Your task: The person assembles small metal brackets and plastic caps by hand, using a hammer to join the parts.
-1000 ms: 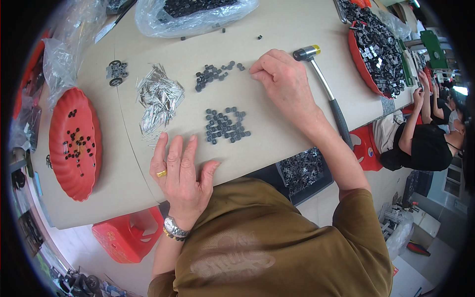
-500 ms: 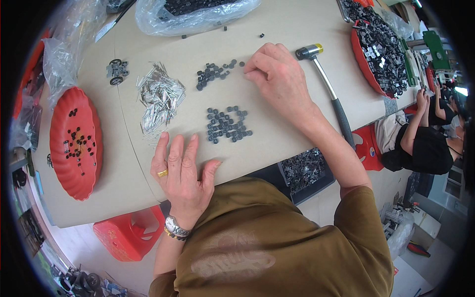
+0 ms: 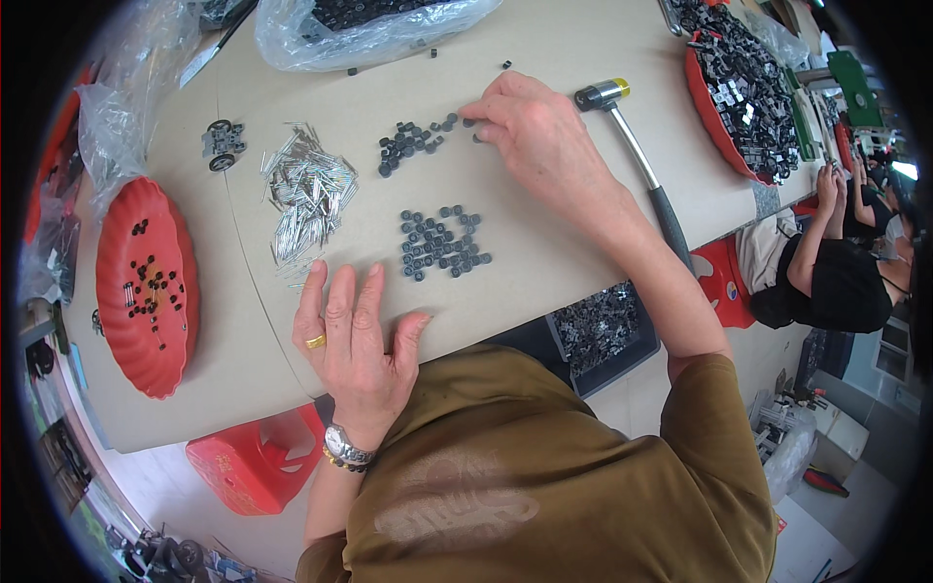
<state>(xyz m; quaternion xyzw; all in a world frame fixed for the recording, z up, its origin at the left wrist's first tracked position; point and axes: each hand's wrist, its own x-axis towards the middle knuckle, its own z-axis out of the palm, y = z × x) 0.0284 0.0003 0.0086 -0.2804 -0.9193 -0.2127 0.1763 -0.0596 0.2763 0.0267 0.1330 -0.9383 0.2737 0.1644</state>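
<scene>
My left hand [image 3: 358, 335] rests on the table's near edge, fingers spread and holding nothing, close to a heap of thin silver metal pins [image 3: 309, 189]. Over the table, my right hand [image 3: 530, 126] has its thumb and index finger bent around a small black wheel [image 3: 468, 122]. The grip is small and partly covered by the fingers. Left of those fingertips lies a loose group of small black wheels [image 3: 408, 143]. Nearer to me, a flat cluster of similar wheels [image 3: 440, 243] lies between my hands.
A rubber mallet [image 3: 637, 146] lies right of my right hand. Red trays hold small black parts at left [image 3: 109, 321] and right [image 3: 702, 107]. A plastic-lined container [image 3: 389, 44] stands at the back; a small wheeled assembly [image 3: 224, 144] sits by the pins. People work at far right.
My right hand's index finger has stretched out leftward over the small wheel, and another wheel shows beside the thumb. My left hand has stayed in place. The view has shifted slightly.
</scene>
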